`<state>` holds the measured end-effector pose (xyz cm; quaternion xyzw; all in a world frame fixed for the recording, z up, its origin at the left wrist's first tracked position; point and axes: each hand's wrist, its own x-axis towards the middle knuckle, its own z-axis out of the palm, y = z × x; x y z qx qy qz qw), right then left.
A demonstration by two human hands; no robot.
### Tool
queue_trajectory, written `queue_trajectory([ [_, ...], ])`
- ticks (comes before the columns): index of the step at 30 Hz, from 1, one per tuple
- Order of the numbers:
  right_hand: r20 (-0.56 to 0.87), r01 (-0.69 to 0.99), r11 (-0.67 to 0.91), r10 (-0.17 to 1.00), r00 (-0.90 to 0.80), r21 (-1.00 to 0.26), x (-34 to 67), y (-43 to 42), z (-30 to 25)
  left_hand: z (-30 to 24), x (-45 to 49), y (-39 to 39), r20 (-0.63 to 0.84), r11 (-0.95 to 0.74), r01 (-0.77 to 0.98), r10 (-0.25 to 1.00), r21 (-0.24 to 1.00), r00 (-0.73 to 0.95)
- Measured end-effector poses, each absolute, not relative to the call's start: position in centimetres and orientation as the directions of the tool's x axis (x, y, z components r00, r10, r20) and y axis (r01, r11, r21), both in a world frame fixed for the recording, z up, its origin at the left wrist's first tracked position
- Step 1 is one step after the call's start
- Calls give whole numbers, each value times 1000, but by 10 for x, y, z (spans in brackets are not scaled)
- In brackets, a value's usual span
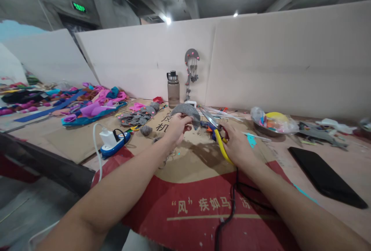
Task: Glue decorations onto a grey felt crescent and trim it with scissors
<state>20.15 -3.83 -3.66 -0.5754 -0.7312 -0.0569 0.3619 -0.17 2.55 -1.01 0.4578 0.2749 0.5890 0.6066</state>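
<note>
My left hand (180, 127) pinches a grey felt crescent (188, 110) above the cardboard, its curved edge facing up. To the right of it, my right hand (234, 141) grips scissors (222, 148) with yellow handles. The metal blades point away and to the left, apart from the felt. A finished-looking grey crescent ornament (191, 57) with pink beads and dangling pieces hangs on the white board behind. Grey felt pieces with pink beads (136, 116) lie left of my hands, beside a ball of grey yarn (145, 130).
A water bottle (173, 90) stands at the back. On the left are a blue power strip (116, 145) with a white plug and heaped coloured fabric (95, 106). A bowl (269, 129) of bagged items and a black phone (326, 175) lie right. A black cord (232, 212) crosses the red-printed cardboard.
</note>
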Motion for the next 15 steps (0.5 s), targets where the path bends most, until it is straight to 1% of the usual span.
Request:
queue_trajectory([
  [3,560,861,303,828,-25,-410,200,-39,-37,-9,0,21,248,-144,-420,947,896,205],
  [5,549,798,313,835,27,-515,198,-39,-37,-9,1,17,247,-147,-392,944,908,217],
  [7,525,641,350,845,98,-683,192,-40,-37,-9,4,13,238,-140,-373,943,917,231],
  [9,449,385,359,876,176,-850,184,-40,-38,-10,6,9,234,-125,-368,934,921,269],
  [10,391,255,338,898,200,-906,180,-41,-38,-11,8,6,233,-116,-365,927,924,294],
  [11,345,150,319,915,207,-936,177,-42,-38,-11,9,4,229,-113,-351,923,930,309],
  [12,326,85,315,924,200,-945,174,-43,-38,-12,11,2,219,-106,-325,916,940,337],
  [13,329,60,324,923,198,-944,172,-44,-37,-12,12,0,213,-102,-303,908,947,360],
  [15,388,90,377,896,217,-922,171,-45,-36,-12,14,-4,201,-103,-260,901,960,384],
])
